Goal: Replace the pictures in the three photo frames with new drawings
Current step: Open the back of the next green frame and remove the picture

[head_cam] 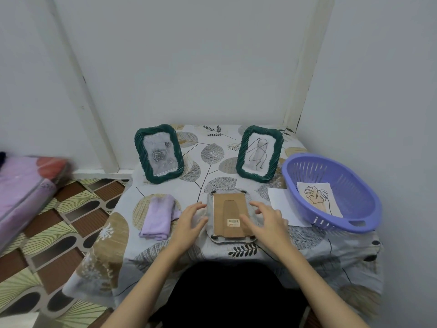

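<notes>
A person's left hand (192, 218) and right hand (264, 217) hover with fingers spread and relaxed, gripping nothing, either side of a face-down photo frame (230, 215) on the leaf-print tablecloth (212, 152). Beyond the fingertips stand two green frames (159, 153) (259, 153). A folded lilac cloth (159, 216) lies left of the left fingers; right of the right fingers, a purple basket (331, 192) holds a leaf drawing (318, 197), with white paper (281, 204) between.

You have open tablecloth (212, 166) between the two standing frames (159, 153) (259, 153); the cloth (159, 216) and basket (331, 190) crowd the sides.
</notes>
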Motion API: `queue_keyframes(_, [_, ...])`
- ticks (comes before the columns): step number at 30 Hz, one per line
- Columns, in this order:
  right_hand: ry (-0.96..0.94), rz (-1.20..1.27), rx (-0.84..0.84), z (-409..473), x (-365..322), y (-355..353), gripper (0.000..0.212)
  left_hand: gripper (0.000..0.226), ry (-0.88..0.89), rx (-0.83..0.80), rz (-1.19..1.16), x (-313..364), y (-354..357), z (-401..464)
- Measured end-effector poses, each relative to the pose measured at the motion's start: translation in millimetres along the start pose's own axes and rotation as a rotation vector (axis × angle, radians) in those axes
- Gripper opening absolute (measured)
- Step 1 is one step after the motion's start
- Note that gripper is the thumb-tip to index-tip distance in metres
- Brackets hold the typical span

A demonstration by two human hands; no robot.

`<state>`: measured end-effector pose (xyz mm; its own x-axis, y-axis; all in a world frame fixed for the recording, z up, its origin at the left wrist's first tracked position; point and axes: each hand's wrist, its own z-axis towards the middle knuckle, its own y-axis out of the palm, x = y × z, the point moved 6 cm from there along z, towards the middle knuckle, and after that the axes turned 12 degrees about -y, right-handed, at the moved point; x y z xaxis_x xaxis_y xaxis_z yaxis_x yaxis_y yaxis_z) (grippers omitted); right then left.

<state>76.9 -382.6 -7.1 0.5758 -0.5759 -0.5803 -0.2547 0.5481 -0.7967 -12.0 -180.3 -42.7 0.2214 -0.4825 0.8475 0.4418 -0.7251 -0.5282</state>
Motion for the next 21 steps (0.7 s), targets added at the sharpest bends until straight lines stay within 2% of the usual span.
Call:
queue_keyframes(2, [-0.010, -0.038, -0.056, 13.3, -14.4, 9.6, 0.063, 0.037, -0.024, -0.013, 0.075, -2.6, 1.7, 6.7])
queue_keyframes(5, [0.015, -0.169, -0.193, 24.2, -27.3, 36.2, 0.078, 0.038, -0.042, -0.054, 0.202, -7.2, 7.8, 11.1])
queue_keyframes(8, [0.040, -0.269, -0.204, 29.5, -34.0, 44.9, 0.076, 0.039, -0.039, -0.041, 0.253, -7.2, 8.8, 10.8])
queue_keyframes(12, [0.166, -0.079, -0.145, 35.5, -25.7, 43.0, 0.072, 0.067, 0.011, -0.029, 0.271, -7.6, 11.2, 12.1])
queue_keyframes(15, [0.194, -0.007, -0.103, 42.7, -18.0, 46.1, 0.083, 0.067, 0.015, -0.030, 0.316, -10.0, 12.8, 14.6])
queue_keyframes(21, [0.210, 0.058, -0.052, 46.2, -16.9, 42.8, 0.081, 0.064, -0.008, -0.026, 0.370, -16.2, 14.7, 18.0])
